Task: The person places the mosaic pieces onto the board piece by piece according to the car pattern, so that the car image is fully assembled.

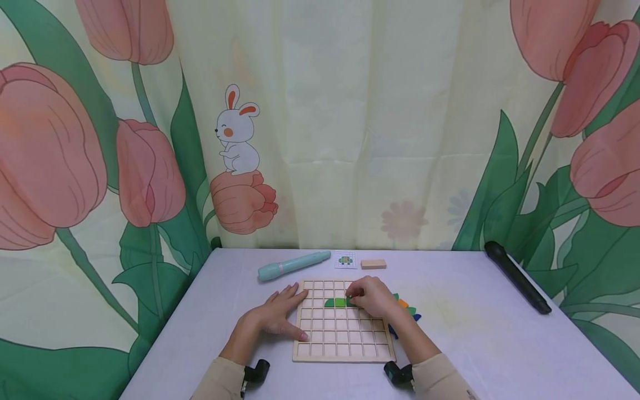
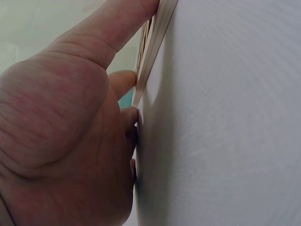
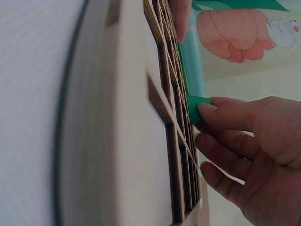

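Observation:
A wooden grid board (image 1: pixel 320 350) lies flat on the table. In one of its upper rows sit a dark green piece with a rounded end (image 1: pixel 329 303) and a light green square piece (image 1: pixel 340 303). My right hand (image 1: pixel 374 297) pinches a green piece (image 3: pixel 199 109) between thumb and index finger, at the cell just right of the light green square. The board's cell walls partly hide that piece's lower edge. My left hand (image 1: pixel 272 313) spreads along the board's left side, thumb and fingertips touching its frame; the left wrist view shows the palm (image 2: pixel 61 141) beside the board's edge (image 2: pixel 157 44).
Behind the board lie a teal pen-like tube (image 1: pixel 294 265), a small pattern card (image 1: pixel 345 260) and a wooden block (image 1: pixel 373 264). Several coloured pieces, among them an orange one (image 1: pixel 403 303) and a blue one (image 1: pixel 417 317), lie right of the board. A black rod (image 1: pixel 517 278) rests at the table's right edge.

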Demonstrator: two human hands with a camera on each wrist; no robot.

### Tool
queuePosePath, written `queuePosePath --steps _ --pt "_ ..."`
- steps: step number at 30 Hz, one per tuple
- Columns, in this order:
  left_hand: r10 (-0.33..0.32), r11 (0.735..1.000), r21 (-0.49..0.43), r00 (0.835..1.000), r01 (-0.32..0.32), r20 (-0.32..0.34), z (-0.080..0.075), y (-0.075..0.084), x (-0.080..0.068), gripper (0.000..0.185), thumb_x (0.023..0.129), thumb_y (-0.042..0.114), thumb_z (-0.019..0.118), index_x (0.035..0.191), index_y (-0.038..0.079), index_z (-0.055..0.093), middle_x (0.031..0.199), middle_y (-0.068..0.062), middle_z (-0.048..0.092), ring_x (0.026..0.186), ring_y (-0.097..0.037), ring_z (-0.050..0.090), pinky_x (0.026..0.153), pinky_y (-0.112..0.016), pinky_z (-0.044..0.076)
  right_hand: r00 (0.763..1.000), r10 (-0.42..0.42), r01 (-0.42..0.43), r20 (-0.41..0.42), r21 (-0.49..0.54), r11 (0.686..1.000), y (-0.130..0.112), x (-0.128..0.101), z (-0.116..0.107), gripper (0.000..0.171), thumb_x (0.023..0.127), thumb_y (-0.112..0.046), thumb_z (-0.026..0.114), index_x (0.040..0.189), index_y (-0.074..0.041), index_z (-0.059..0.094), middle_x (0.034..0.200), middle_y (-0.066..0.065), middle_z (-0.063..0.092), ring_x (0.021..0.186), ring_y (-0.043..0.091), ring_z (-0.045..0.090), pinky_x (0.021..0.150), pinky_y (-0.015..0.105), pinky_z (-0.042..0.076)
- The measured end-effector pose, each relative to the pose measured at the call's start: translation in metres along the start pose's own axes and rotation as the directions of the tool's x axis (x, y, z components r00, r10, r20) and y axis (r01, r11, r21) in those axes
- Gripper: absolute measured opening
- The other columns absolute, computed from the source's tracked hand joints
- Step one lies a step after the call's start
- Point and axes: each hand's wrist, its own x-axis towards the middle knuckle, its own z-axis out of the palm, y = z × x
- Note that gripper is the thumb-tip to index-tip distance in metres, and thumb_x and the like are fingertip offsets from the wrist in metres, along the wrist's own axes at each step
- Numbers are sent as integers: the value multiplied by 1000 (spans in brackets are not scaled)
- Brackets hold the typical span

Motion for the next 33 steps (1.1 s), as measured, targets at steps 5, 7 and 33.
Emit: queuePosePath --steps 5,7,33 --pt "-6 1000 11 1000 6 -3 0 0 -1 119 71 72 82 166 22 29 176 -12 12 164 -31 8 132 -56 8 1000 -11 11 11 -8 1000 -2 -1 -1 16 88 -1 79 102 -9 81 82 -3 69 72 12 56 65 26 46" --pt "-5 1000 13 1000 5 -4 -1 0 -1 119 72 72 82 166 22 29 176 -12 12 164 -31 7 132 -56 8 1000 -12 13 19 -12 1000 -2 -2 -1 18 86 0 80 102 -9 81 81 -3 67 72 13 55 64 26 45" --pt "-10 1000 14 1000 10 -1 -1 3 -1 119 71 72 81 166 22 30 176 -12 12 164 -31 8 132 -56 9 986 51 -50 -158 5 999 -2 -8 -32 24 93 -8 78 116 -9 78 108 10 73 83 15 56 69 28 49"
